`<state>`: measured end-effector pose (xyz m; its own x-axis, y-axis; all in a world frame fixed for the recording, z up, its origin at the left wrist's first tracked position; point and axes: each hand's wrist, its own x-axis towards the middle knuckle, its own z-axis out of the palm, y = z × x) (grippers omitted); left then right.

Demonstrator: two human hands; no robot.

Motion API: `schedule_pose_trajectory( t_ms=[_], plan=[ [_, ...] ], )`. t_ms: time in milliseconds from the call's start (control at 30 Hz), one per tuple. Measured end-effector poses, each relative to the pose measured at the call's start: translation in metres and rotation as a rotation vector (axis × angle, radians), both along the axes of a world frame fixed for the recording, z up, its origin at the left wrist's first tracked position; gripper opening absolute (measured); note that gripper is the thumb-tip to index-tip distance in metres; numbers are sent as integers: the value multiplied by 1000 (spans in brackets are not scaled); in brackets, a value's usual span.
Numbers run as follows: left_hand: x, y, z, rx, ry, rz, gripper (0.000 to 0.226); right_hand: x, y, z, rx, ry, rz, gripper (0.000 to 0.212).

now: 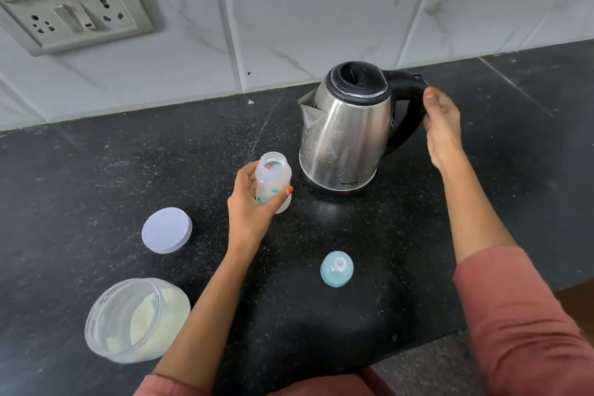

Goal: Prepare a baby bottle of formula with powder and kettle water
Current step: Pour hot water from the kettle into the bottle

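Observation:
A clear baby bottle (274,178) with small teal prints stands uncapped on the black counter (401,235). My left hand (249,207) is wrapped around its lower half. Just to its right stands a steel kettle (344,138), its black lid down and its spout facing left toward the bottle. My right hand (442,128) curls around the kettle's black handle (409,96), thumb on top. The bottle's pale blue teat and ring (336,268) rest on the counter nearer me. An open clear jar of pale powder (136,320) sits at the front left.
The jar's round white lid (167,230) lies flat left of the bottle. A switch and socket plate (70,0) is on the tiled wall at the back left. The counter's front edge (418,350) runs close to my body on the right.

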<state>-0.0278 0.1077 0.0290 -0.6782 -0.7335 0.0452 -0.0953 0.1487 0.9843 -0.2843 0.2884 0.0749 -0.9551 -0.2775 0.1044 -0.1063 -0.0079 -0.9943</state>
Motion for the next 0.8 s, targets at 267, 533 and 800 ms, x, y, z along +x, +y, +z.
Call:
schedule_pose_trajectory(
  t_ms=[267, 533, 800],
  plan=[
    [-9, -4, 1, 24, -12, 40, 58, -28, -5, 10, 42, 20, 291, 66],
    [-33, -5, 1, 16, -34, 58, 58, -38, -14, 10, -4, 22, 370, 51],
    [-50, -10, 3, -23, -37, 83, 58, -45, -20, 9, -72, 13, 468, 53]
  ],
)
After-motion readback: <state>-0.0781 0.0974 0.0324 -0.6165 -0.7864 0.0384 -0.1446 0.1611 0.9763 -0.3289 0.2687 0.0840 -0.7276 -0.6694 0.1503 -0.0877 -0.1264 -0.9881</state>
